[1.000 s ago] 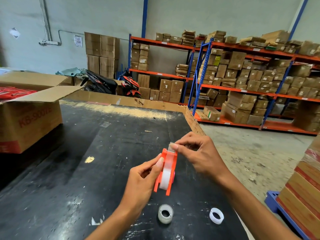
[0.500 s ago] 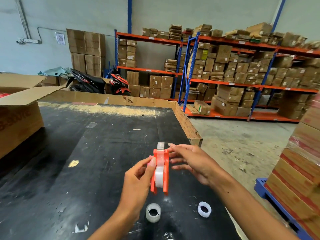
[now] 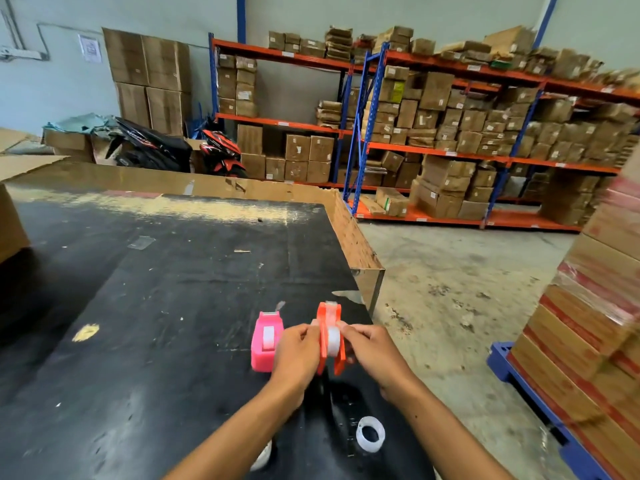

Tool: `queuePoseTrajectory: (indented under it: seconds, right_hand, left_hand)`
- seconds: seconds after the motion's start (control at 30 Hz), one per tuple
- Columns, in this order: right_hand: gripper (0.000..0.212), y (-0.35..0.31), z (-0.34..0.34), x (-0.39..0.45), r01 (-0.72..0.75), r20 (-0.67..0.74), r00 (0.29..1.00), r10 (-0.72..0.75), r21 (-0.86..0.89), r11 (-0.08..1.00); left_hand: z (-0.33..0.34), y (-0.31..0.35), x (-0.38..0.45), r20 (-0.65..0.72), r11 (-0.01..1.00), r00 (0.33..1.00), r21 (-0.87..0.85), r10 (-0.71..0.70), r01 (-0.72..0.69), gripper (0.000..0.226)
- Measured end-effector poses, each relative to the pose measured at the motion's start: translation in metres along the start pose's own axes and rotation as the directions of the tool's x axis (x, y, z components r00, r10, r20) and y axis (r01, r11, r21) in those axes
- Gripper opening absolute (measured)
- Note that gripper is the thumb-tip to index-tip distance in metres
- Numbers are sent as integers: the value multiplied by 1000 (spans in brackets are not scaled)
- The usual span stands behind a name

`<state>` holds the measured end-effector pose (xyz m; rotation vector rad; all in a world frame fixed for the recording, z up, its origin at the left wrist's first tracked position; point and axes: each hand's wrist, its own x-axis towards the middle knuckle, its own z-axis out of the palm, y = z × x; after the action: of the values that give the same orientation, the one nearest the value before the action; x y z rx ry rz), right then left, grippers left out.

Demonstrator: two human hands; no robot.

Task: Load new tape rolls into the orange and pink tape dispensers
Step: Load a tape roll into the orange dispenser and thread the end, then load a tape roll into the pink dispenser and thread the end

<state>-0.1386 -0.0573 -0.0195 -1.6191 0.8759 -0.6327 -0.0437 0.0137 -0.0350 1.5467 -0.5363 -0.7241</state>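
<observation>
The orange tape dispenser [image 3: 329, 336] stands upright near the right edge of the black table [image 3: 156, 306], with a clear tape roll seated in it. My left hand [image 3: 297, 353] grips its left side and my right hand [image 3: 372, 351] grips its right side. The pink tape dispenser [image 3: 266, 336] stands on the table just left of it, a tape roll inside and a strip of tape sticking up at its far end. A white empty core ring [image 3: 370, 434] lies on the table near me. Another roll [image 3: 262, 455] is mostly hidden under my left forearm.
A cardboard rim [image 3: 349, 230] lines the table's far and right edges. A large open carton [image 3: 10, 220] sits at the far left. Wrapped stacked cartons [image 3: 595, 323] on a blue pallet stand close on the right. Shelving full of boxes fills the background across a concrete floor.
The orange dispenser has come down from mid-air to the table beside the pink one. My right hand, open before, now grips its right side. The view has shifted, bringing the pink dispenser into sight.
</observation>
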Motion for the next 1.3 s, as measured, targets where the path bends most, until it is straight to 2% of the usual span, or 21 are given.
queuePoseTrajectory:
  seconds: [0.2,0.5,0.57,0.67,0.73,0.8,0.87,0.93,0.97,1.0,1.03,1.1,1.13,1.23,1.3]
  right_hand:
    - [25,26,11,42,-95,63,993,99,-52,994]
    - [24,32,16,54,-116,91,989,120,-50,992]
    - [23,31,14,53,-79,57,995,83,-70,994]
    - [21,24,12,55,74,-68,994,-84,-140,987]
    - [17,12,19,54,184,-87,975,-202,-183,966]
    - [13,-4,33,51,285,-1,955,-295,-262,922]
    - [16,-15,49,52,345,160,938,-307,-372,862]
    - [18,-23,66,52,367,338,919,-202,-552,749]
    - [12,-27,75,52,349,385,917,-104,-650,674]
    - [5,-29,80,52,332,410,912,-13,-721,608]
    - [11,-32,87,51,310,402,914,50,-773,553]
    - [9,-35,98,52,281,363,928,82,-828,484]
    - [4,-37,101,53,288,352,934,66,-847,446]
    - [27,-38,108,51,288,313,950,9,-887,361]
    - [22,-37,112,44,328,320,944,-77,-901,282]
  left_hand:
    - [9,-10,23,-36,995,996,48,-88,89,29]
    - [8,-14,18,-28,992,999,124,-25,29,33]
    - [2,-4,9,-36,989,999,143,40,-34,34]
    - [-17,10,2,-96,958,976,230,195,-168,25]
    - [-34,13,5,-116,926,956,305,269,-223,36]
    - [-56,9,12,-69,878,950,409,304,-251,49]
    - [-75,2,19,74,793,961,550,268,-263,69]
    - [-93,-11,29,242,675,950,669,196,-310,96]
    - [-101,-15,33,300,633,938,696,171,-339,100]
    - [-106,-22,38,325,619,933,705,153,-347,97]
    - [-112,-26,41,333,611,931,710,146,-350,88]
    - [-120,-31,38,360,588,917,709,173,-389,78]
    - [-121,-33,37,364,579,909,704,204,-412,74]
    - [-123,-35,36,359,556,898,706,254,-440,62]
    - [-123,-33,36,358,555,897,704,260,-442,62]
